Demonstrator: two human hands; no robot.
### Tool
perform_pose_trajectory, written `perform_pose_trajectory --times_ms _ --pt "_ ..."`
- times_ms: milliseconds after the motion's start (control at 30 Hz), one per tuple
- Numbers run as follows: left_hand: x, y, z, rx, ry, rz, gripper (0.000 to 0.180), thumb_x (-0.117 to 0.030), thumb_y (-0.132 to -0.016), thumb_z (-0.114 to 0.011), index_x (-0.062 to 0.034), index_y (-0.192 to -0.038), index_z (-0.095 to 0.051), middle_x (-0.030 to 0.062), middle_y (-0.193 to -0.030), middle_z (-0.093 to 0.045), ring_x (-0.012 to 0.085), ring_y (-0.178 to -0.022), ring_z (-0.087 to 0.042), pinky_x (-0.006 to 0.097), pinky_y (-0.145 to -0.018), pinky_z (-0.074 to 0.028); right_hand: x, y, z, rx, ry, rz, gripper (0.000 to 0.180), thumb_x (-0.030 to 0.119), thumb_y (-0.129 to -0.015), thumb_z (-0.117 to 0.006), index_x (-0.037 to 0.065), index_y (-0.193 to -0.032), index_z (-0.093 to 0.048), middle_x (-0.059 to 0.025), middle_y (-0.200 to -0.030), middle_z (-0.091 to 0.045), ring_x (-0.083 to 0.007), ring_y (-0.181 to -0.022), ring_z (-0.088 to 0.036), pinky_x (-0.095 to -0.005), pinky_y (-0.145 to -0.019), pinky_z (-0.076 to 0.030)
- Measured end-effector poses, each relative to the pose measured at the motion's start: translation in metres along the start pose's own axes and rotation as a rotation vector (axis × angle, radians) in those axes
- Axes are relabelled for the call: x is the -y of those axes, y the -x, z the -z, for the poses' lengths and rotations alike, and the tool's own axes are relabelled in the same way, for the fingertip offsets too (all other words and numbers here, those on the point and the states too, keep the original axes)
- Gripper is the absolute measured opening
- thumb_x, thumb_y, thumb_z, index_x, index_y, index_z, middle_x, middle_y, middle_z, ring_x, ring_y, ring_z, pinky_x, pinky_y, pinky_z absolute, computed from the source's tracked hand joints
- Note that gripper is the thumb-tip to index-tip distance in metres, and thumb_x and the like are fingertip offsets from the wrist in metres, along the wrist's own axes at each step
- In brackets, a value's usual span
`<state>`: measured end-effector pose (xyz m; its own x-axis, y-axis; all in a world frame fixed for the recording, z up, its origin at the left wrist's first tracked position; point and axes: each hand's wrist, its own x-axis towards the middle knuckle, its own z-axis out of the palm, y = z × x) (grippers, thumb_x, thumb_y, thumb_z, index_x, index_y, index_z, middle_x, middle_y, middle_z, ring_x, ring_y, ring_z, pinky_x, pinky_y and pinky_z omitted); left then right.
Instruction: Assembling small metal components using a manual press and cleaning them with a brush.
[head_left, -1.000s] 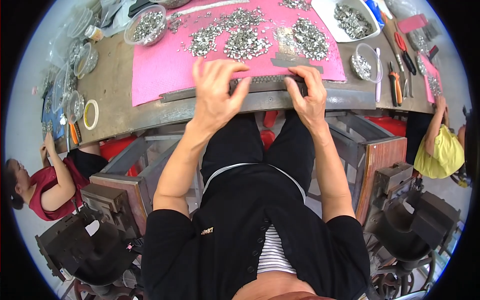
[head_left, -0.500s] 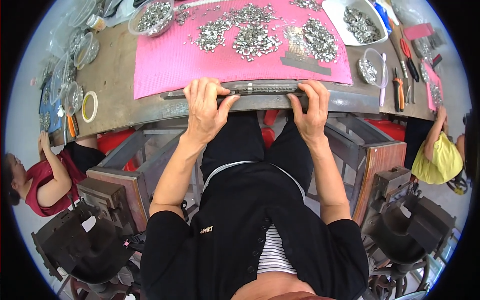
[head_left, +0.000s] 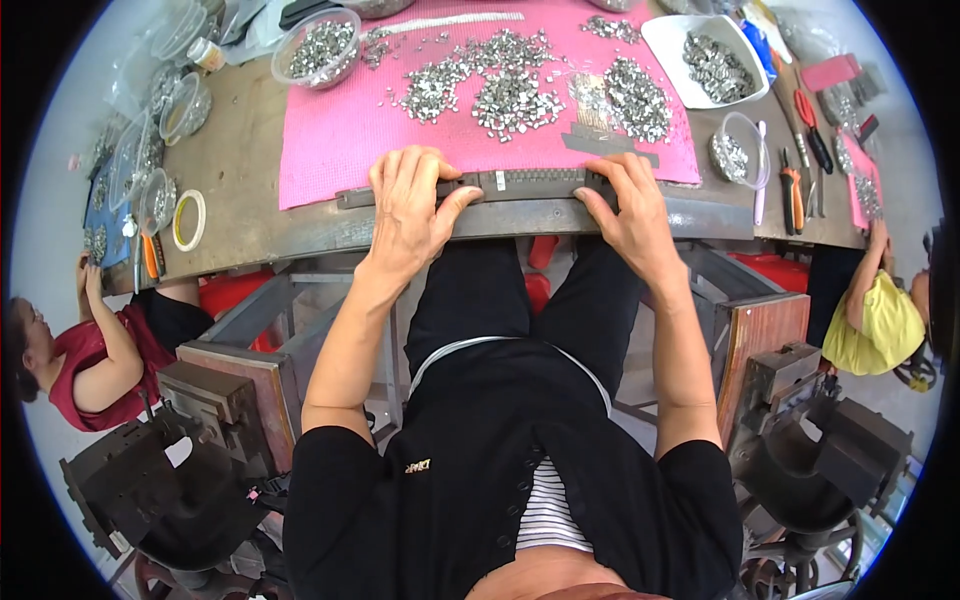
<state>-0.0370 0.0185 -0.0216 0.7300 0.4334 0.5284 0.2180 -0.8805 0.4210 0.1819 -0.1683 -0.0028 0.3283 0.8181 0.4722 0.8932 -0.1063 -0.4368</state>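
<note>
A long dark metal bar (head_left: 540,184), with a row of small slots and one pale piece set in it, lies along the front edge of the bench. My left hand (head_left: 412,212) grips it left of the middle, fingers over the far side and thumb on the near side. Toward its right end, my right hand (head_left: 632,208) holds it the same way. Just beyond both hands, several heaps of small silvery metal pieces (head_left: 514,104) rest on a pink mat (head_left: 340,150). A dark flat strip (head_left: 598,146) lies by the right-hand heap.
Left of the mat are a tape roll (head_left: 189,221) and a clear tub of metal pieces (head_left: 318,50). On the right stand a white tray (head_left: 668,45) and a small clear tub (head_left: 735,150), near orange-handled pliers (head_left: 792,198). One person (head_left: 100,350) sits left, another (head_left: 872,315) right.
The bar has turned slightly in my hands, so more of its broad slotted face shows. Both hands keep hold of it, and the whole view has shifted a little.
</note>
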Motion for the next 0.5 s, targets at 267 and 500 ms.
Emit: perform_pose_trajectory --times_ms 267,500 --pt "0.008 -0.05 -0.023 0.313 -0.085 -0.129 0.058 -0.048 -0.104 -0.045 -0.0082 -0.146 -0.05 0.0066 -0.157 -0.043 0.0485 -0.146 -0.026 0.077 -0.111 -0.013 -0.006 -0.073 -0.046 0.074 -0.069 0.091 0.027 0.015 -0.088 -0.072 0.005 -0.112 -0.067 -0.0159 -0.091 -0.063 -0.0333 -0.082 -0.064 -0.0428 -0.073 -0.051" --pt "0.009 -0.037 -0.001 0.465 0.022 -0.048 0.05 -0.048 -0.106 -0.041 -0.0178 -0.142 -0.058 -0.0025 -0.153 -0.05 0.045 -0.151 -0.02 0.081 -0.109 -0.003 -0.009 -0.065 -0.043 0.141 -0.116 0.092 0.013 0.005 -0.085 -0.069 0.003 -0.098 -0.065 -0.0152 -0.086 -0.062 -0.034 -0.078 -0.064 -0.0426 -0.068 -0.05"
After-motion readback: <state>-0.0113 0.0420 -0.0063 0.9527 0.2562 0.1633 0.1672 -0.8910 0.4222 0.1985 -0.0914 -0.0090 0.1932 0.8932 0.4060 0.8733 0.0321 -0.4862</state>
